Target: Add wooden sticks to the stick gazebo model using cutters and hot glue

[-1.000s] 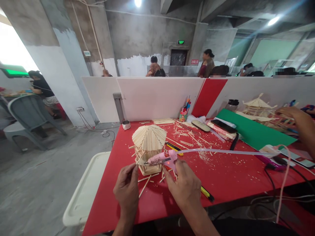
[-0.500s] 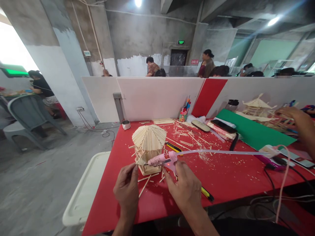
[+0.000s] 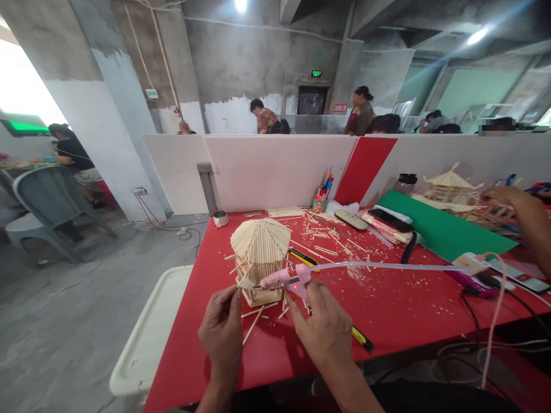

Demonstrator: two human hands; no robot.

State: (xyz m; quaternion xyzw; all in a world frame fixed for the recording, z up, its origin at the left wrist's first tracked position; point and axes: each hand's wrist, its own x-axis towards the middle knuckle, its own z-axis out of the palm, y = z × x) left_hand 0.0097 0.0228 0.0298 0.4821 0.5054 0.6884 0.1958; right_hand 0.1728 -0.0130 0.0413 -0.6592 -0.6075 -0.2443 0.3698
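My right hand is wrapped round the handle of a pink glue gun. A long clear glue stick runs out of its back to the right. The nozzle points left, close to my left fingertips. My left hand is closed in a pinch on what looks like a thin wooden stick, mostly hidden by the fingers. Just behind both hands stands a small wooden-stick pavilion with a peaked roof. The gun covers part of its lower front.
Loose sticks and scraps lie on the red table. A yellow-black cutter is right of my right hand. A metal tin, pen cup and green board stand farther back. Another person's hand is at right.
My hands and the glue gun stay almost in place. In the background, the person in the patterned shirt has leaned a little to the left.
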